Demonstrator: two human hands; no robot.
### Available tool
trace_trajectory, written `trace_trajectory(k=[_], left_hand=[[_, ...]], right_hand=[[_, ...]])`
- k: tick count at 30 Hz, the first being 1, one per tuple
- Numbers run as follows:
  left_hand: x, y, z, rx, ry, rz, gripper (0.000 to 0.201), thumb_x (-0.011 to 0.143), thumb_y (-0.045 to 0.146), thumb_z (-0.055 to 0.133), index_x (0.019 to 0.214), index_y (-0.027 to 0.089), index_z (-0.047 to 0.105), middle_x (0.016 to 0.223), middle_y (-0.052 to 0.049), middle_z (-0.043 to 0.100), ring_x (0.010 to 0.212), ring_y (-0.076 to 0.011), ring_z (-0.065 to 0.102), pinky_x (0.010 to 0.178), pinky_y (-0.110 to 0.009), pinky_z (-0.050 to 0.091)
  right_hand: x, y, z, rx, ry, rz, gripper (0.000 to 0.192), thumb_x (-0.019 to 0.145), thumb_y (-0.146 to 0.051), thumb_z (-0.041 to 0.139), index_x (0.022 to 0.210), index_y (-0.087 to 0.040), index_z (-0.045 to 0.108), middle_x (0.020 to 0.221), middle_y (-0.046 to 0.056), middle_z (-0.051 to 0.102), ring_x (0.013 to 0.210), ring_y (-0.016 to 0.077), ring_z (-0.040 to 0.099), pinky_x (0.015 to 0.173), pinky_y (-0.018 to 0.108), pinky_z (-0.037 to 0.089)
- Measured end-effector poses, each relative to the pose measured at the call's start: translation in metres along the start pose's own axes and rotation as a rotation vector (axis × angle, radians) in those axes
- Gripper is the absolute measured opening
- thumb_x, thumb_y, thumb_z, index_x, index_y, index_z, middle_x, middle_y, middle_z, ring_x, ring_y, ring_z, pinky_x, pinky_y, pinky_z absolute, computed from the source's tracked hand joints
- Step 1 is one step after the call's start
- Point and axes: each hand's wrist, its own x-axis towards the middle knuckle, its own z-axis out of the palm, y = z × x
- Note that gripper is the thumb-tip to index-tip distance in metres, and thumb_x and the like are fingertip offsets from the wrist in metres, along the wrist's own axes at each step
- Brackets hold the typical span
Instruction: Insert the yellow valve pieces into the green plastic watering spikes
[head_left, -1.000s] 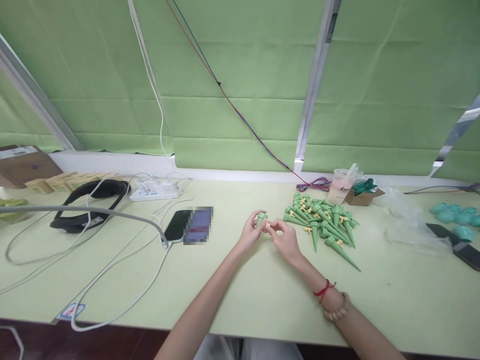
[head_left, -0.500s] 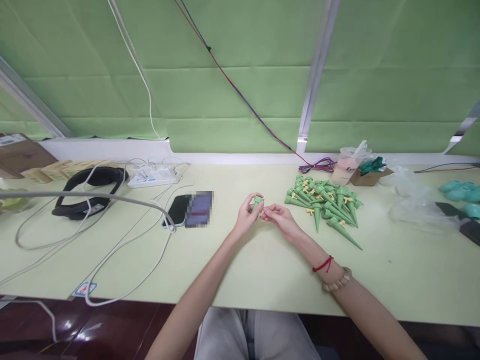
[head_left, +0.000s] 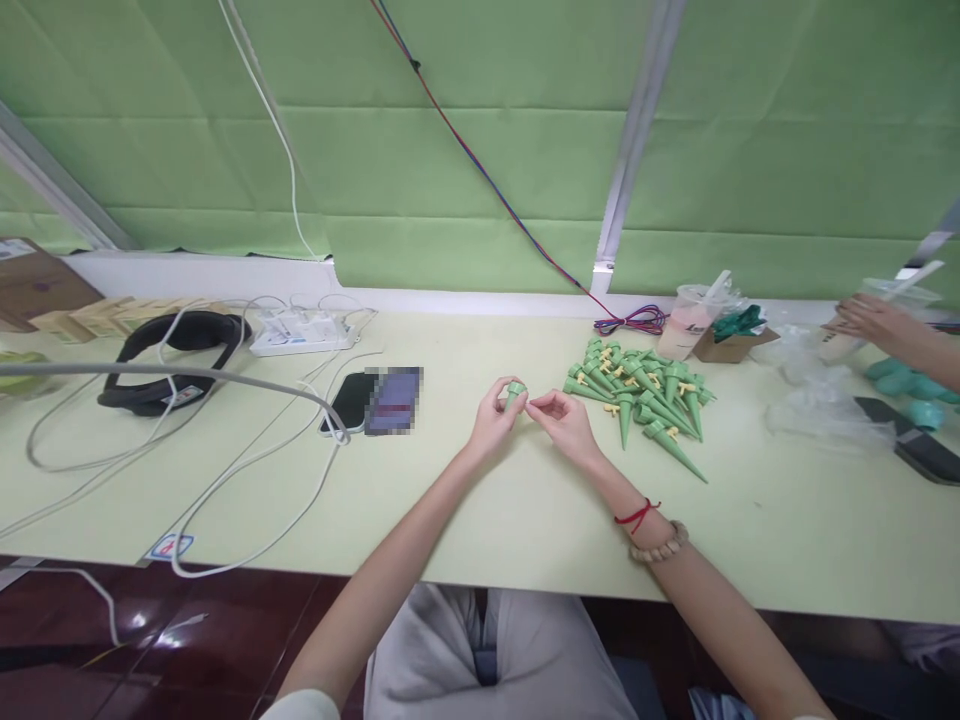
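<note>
**Q:** While we move from the left edge across, what lies on the table (head_left: 525, 520)?

**A:** Far left, a cardboard box (head_left: 34, 285) and black headphones (head_left: 169, 355). White cables (head_left: 247, 480) loop toward a power strip (head_left: 300, 333). A phone (head_left: 373, 402) lies just left of centre.

**Q:** And the hands?

**A:** Both meet above the table's middle. The left hand (head_left: 491, 425) pinches a small green spike (head_left: 514, 392) between thumb and fingertips, wide end up. The right hand (head_left: 566, 425) sits just beside it, thumb and forefinger pressed together at the spike's side. Whether they grip a small part is too small to tell. A red string and a bead bracelet (head_left: 660, 543) circle that wrist.

**Q:** What is to the right?

**A:** Near the right hand is a pile (head_left: 641, 395) of the same green spikes, many with small yellow pieces on them. Behind it stand a plastic cup (head_left: 686, 325) and a small carton (head_left: 731, 343). Further right are clear bags (head_left: 817, 410), teal caps (head_left: 904, 380) and another person's hand (head_left: 870, 320) at the edge.

**Q:** How far along does the work look?

**A:** Judging by the pile, many spikes seem finished, and one is in hand. No stock of unfinished spikes shows, so what remains cannot be told.
</note>
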Motion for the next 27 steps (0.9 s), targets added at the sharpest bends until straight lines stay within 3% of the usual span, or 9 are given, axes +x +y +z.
trace_trajectory(k=[4, 7, 11, 15, 19, 23, 27], left_hand=[[0.0008, -0.0042, 0.0002, 0.005, 0.01, -0.002, 0.033, 0.072, 0.045, 0.059, 0.091, 0.019, 0.052, 0.043, 0.01, 0.032, 0.035, -0.0045, 0.027, 0.037, -0.018, 0.02], [0.0015, -0.0069, -0.0011, 0.01, 0.019, 0.007, 0.033, 0.075, 0.047, 0.055, 0.092, 0.019, 0.052, 0.041, 0.01, 0.03, 0.035, -0.0052, 0.027, 0.037, -0.018, 0.02], [0.0018, -0.0086, -0.0015, 0.018, 0.036, 0.018, 0.033, 0.079, 0.048, 0.047, 0.094, 0.019, 0.053, 0.04, 0.01, 0.03, 0.035, -0.0057, 0.027, 0.038, -0.018, 0.021], [0.0012, -0.0086, -0.0006, 0.034, 0.041, 0.024, 0.032, 0.079, 0.046, 0.049, 0.093, 0.018, 0.054, 0.04, 0.009, 0.031, 0.036, -0.0058, 0.028, 0.038, -0.018, 0.021], [0.0003, -0.0083, 0.0003, 0.041, 0.045, 0.028, 0.031, 0.079, 0.046, 0.05, 0.093, 0.019, 0.053, 0.04, 0.01, 0.031, 0.036, -0.0058, 0.029, 0.038, -0.018, 0.022], [0.0005, -0.0091, 0.0021, 0.046, 0.014, 0.022, 0.032, 0.076, 0.046, 0.053, 0.093, 0.018, 0.055, 0.04, 0.01, 0.033, 0.036, -0.0057, 0.03, 0.039, -0.018, 0.022], [0.0011, -0.0097, 0.0033, 0.044, 0.014, 0.028, 0.033, 0.075, 0.045, 0.054, 0.095, 0.019, 0.054, 0.041, 0.01, 0.033, 0.037, -0.0056, 0.032, 0.04, -0.017, 0.023]], right_hand=[[-0.0001, 0.0017, -0.001, -0.007, -0.005, 0.027, 0.033, 0.06, -0.04, 0.071, 0.081, -0.017, 0.061, 0.078, 0.005, 0.065, 0.073, 0.0157, 0.061, 0.073, 0.03, 0.049], [0.0002, 0.0013, -0.0025, 0.002, -0.032, 0.094, 0.03, 0.065, -0.043, 0.066, 0.073, -0.014, 0.063, 0.069, 0.006, 0.065, 0.066, 0.016, 0.062, 0.069, 0.031, 0.051], [0.0014, -0.0001, -0.0041, 0.011, -0.015, 0.093, 0.035, 0.055, -0.036, 0.075, 0.08, -0.015, 0.063, 0.079, 0.006, 0.067, 0.074, 0.0171, 0.063, 0.073, 0.031, 0.051], [0.0018, 0.0016, -0.004, 0.035, -0.042, 0.144, 0.035, 0.063, -0.044, 0.067, 0.08, -0.014, 0.065, 0.073, 0.007, 0.068, 0.069, 0.0175, 0.064, 0.072, 0.034, 0.052], [0.0014, 0.0044, -0.004, 0.028, -0.029, 0.125, 0.038, 0.056, -0.038, 0.073, 0.087, -0.016, 0.066, 0.089, 0.007, 0.069, 0.081, 0.0185, 0.064, 0.076, 0.032, 0.051], [0.0016, 0.0057, -0.0042, 0.027, -0.053, 0.175, 0.036, 0.064, -0.044, 0.066, 0.085, -0.015, 0.067, 0.079, 0.008, 0.069, 0.074, 0.0187, 0.065, 0.07, 0.033, 0.052], [0.0017, 0.0064, -0.0043, 0.01, -0.044, 0.173, 0.038, 0.058, -0.04, 0.072, 0.086, -0.015, 0.067, 0.084, 0.008, 0.07, 0.078, 0.0191, 0.065, 0.072, 0.031, 0.052]])
